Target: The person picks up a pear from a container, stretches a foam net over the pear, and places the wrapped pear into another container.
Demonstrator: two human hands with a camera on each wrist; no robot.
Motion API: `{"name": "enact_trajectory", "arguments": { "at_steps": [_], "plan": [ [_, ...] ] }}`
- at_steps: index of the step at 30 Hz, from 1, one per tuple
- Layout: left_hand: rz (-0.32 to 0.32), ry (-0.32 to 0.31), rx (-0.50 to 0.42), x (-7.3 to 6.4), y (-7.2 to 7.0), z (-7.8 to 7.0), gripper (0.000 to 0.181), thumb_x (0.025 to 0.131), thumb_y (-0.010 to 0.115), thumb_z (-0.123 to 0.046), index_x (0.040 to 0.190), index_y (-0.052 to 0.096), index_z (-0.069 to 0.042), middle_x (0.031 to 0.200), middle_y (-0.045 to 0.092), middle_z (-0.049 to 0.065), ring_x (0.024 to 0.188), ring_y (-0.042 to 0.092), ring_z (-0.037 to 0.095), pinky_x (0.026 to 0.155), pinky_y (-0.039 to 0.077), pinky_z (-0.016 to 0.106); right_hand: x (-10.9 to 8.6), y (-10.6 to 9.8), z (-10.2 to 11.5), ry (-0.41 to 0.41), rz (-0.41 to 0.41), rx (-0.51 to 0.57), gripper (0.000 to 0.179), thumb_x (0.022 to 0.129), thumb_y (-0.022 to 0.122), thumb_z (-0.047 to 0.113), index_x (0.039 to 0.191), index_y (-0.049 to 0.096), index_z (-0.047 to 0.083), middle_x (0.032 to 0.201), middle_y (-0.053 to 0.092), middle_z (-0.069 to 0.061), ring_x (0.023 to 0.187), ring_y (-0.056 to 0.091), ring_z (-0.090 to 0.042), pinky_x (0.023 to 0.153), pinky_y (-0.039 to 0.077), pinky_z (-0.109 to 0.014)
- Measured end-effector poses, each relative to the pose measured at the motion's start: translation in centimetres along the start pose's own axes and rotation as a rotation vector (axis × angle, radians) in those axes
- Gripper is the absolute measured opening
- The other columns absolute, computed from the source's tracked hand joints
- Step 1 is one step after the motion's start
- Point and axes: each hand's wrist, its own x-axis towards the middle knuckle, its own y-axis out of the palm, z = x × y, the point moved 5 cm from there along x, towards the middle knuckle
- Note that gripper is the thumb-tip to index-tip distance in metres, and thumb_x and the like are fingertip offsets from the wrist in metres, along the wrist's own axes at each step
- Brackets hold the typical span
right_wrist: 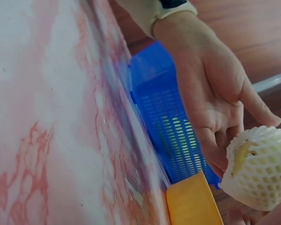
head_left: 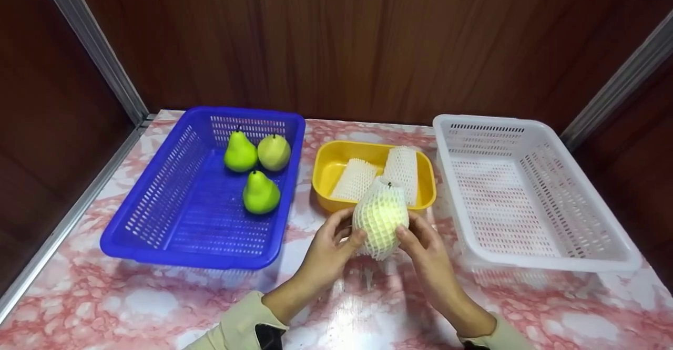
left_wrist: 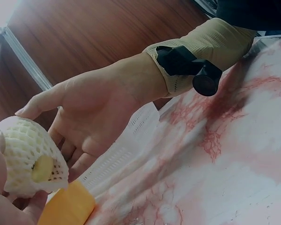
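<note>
A pale yellow-green pear in a white foam net sleeve is held up between both hands, its dark stem showing at the top. My left hand grips it from the left, thumb on the front and fingers behind. From the other side my right hand holds it likewise, thumb pressing the net. The left wrist view looks across at the right hand and the sleeve's open lower end, where a patch of bare pear shows. In the right wrist view the left hand reaches to the same netted pear.
Behind the hands stands a yellow bin with two foam net sleeves, one lying flat and one leaning. At left, a blue basket holds three pears. A white basket is at right, on the marbled table.
</note>
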Motion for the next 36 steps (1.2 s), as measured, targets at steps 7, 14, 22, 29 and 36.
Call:
{"name": "enact_trajectory", "arguments": {
  "at_steps": [7,14,22,29,36],
  "plan": [
    [-0.112,0.077,0.007,0.14,-0.53,-0.58,0.033,0.106,0.05,-0.008,0.132,0.048,0.013,0.127,0.055,0.022,0.112,0.06,0.026,0.092,0.055,0.034,0.15,-0.31,-0.06,-0.026,-0.037,0.093,0.029,0.106,0.051,0.009,0.131,0.045,-0.004,0.126,0.055,-0.012,0.115,0.058,-0.02,0.097,0.054,-0.034],
    [-0.075,0.036,0.001,0.06,-0.45,-0.53,0.048,0.102,0.063,-0.009,0.139,0.042,0.013,0.131,0.054,0.024,0.117,0.057,0.03,0.093,0.056,0.033,-0.07,0.18,-0.07,-0.03,0.045,0.07,0.045,0.106,0.048,0.009,0.144,0.036,-0.01,0.141,0.051,-0.02,0.125,0.056,-0.016,0.105,0.049,-0.031],
    [0.058,-0.024,0.028,-0.07,0.19,-0.11,0.062,0.101,0.066,-0.022,0.146,0.041,0.012,0.145,0.049,0.028,0.137,0.047,0.039,0.11,0.046,0.039,-0.18,0.5,-0.24,0.01,0.083,0.008,0.055,0.104,0.056,0.011,0.151,0.034,-0.008,0.144,0.049,-0.027,0.128,0.054,-0.019,0.106,0.046,-0.025],
    [-0.003,-0.03,-0.011,-0.11,-0.21,-0.11,0.054,0.104,0.061,-0.021,0.144,0.043,0.01,0.14,0.051,0.024,0.124,0.057,0.031,0.097,0.055,0.038,0.03,0.17,-0.29,0.05,0.029,0.0,0.053,0.104,0.056,0.009,0.15,0.035,-0.007,0.152,0.043,-0.026,0.137,0.045,-0.027,0.106,0.046,-0.025],
    [-0.005,0.001,0.034,0.0,-0.39,-0.32,0.052,0.102,0.064,-0.019,0.141,0.045,0.009,0.136,0.052,0.022,0.123,0.055,0.033,0.096,0.054,0.036,0.0,0.37,0.05,0.039,0.086,0.026,0.055,0.103,0.054,0.009,0.151,0.034,-0.006,0.147,0.047,-0.024,0.13,0.051,-0.019,0.105,0.047,-0.027]
  ]
}}
